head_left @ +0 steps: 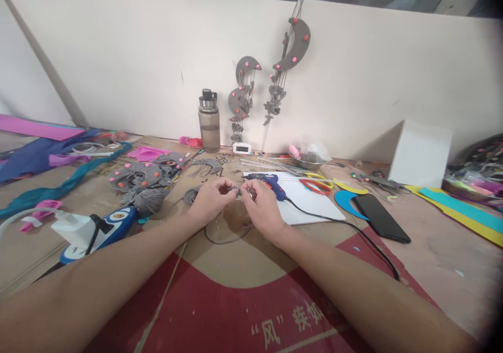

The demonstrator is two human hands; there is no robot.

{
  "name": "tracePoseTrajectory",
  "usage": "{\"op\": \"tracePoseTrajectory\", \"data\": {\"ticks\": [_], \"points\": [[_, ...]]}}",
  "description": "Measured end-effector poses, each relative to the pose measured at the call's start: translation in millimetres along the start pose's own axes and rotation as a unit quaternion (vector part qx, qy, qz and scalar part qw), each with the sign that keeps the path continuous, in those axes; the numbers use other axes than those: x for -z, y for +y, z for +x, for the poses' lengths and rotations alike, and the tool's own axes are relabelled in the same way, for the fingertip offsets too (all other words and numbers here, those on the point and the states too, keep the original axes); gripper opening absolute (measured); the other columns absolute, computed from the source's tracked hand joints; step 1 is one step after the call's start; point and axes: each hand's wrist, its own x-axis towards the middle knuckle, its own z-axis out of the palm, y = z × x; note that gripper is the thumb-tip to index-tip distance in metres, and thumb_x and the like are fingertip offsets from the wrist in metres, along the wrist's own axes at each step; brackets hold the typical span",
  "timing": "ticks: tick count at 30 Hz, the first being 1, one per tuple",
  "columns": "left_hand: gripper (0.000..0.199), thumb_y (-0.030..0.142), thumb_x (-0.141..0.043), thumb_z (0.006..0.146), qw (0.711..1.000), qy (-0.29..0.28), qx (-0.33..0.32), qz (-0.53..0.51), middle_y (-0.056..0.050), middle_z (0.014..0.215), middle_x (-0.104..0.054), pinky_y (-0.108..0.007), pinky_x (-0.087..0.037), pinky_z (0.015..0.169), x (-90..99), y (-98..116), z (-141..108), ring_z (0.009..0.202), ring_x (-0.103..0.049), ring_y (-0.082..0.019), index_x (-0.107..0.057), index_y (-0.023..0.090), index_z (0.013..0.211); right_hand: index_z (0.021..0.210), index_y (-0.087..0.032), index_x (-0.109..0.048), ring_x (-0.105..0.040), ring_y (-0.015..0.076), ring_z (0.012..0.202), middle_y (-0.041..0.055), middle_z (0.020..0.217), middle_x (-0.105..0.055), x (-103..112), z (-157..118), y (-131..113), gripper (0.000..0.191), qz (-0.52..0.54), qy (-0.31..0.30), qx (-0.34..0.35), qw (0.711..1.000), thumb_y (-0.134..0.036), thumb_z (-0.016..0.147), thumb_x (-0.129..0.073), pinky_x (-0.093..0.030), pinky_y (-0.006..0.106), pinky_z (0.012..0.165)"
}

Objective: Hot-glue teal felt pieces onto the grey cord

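Both hands meet near the middle of the view, fingertips almost touching. My left hand (213,200) is closed in a pinch on a small dark grey piece (234,191). From the other side, my right hand (261,205) pinches the same piece. The fingers partly hide it, so its shape is unclear. A grey cord (223,243) loops on the cardboard below the hands. Just left of my left hand lies a small coil of grey cord (190,195). A blue glue gun (275,186) rests on a white sheet (306,206) behind and beside my right hand.
At left are a power strip (128,218), grey yarn (149,200) and felt strips. A bottle (209,122) and a small clock (241,148) stand by the wall. Moon-shaped hangings (299,44) hang above. A black phone (381,218) and blue crescent (348,204) lie right.
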Motion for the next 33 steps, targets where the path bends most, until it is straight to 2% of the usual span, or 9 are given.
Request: {"op": "tracePoseTrajectory", "data": {"ticks": [6, 10, 16, 33], "points": [[0.016, 0.028, -0.054, 0.071, 0.999, 0.007, -0.005, 0.035, 0.002, 0.062, -0.057, -0.022, -0.037, 0.057, -1.7, -1.5, -1.5, 0.058, -0.048, -0.011, -0.062, 0.015, 0.077, 0.077, -0.02, -0.052, -0.049, 0.014, 0.07, 0.0004, 0.076, -0.056, -0.8, -0.1, 1.0, 0.009, -0.005, 0.006, 0.002, 1.0, -0.022, 0.08, -0.044, -0.037, 0.026, 0.064], [0.016, 0.027, -0.054, 0.072, 1.0, -0.004, -0.01, 0.02, 0.001, 0.067, -0.059, -0.022, -0.038, 0.059, -2.6, -2.4, -1.0, 0.06, -0.05, -0.012, -0.062, 0.015, 0.078, 0.077, -0.02, -0.052, -0.048, 0.0138, 0.069, 0.0001, 0.075, -0.055, -1.6, 0.0, 1.9, 0.008, -0.013, 0.008, 0.003, 1.0, -0.02, 0.079, -0.044, -0.036, 0.026, 0.063], [0.017, 0.03, -0.054, 0.072, 1.0, -0.013, 0.008, 0.018, 0.002, 0.06, -0.056, -0.022, -0.035, 0.053, -2.1, 0.7, -1.0, 0.055, -0.047, -0.011, -0.063, 0.015, 0.076, 0.076, -0.02, -0.052, -0.049, 0.0138, 0.069, 0.0005, 0.076, -0.057, -2.2, -0.2, 2.7, 0.008, -0.015, 0.014, -0.003, 1.0, -0.019, 0.077, -0.044, -0.037, 0.026, 0.063], [0.019, 0.03, -0.054, 0.073, 1.0, -0.009, -0.007, 0.015, 0.0, 0.068, -0.062, -0.023, -0.039, 0.059, -4.3, -6.8, 0.6, 0.061, -0.052, -0.013, -0.063, 0.015, 0.08, 0.077, -0.02, -0.051, -0.048, 0.0138, 0.069, -0.0001, 0.075, -0.055, -2.0, -0.4, 2.4, 0.007, -0.018, 0.01, -0.005, 1.0, -0.019, 0.079, -0.044, -0.036, 0.026, 0.063]]}}
